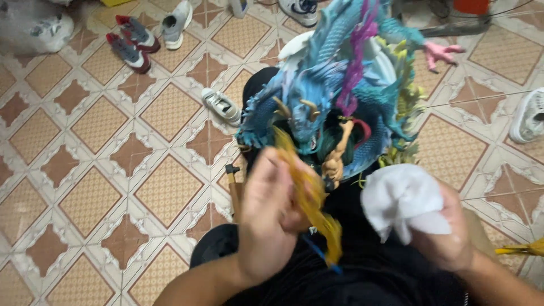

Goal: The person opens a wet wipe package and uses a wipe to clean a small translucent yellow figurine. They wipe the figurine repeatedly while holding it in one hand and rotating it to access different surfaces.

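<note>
A large blue dragon figure (334,85) with purple mane, horns and a pink claw stands in front of me, over my dark-clad lap. My left hand (269,221) is closed around a long yellow translucent piece (309,198) that runs from the dragon's head down past my fingers; it is blurred. My right hand (453,232) grips a crumpled white cloth (402,201) just below the figure's right side. A small tan figure (335,158) hangs at the dragon's lower middle.
The floor (102,170) is patterned brown and cream tile. Red-and-grey sneakers (131,42), a grey shoe (175,22), a white shoe (222,106) and another white shoe (528,116) lie around. A yellow piece (524,249) lies at the right edge.
</note>
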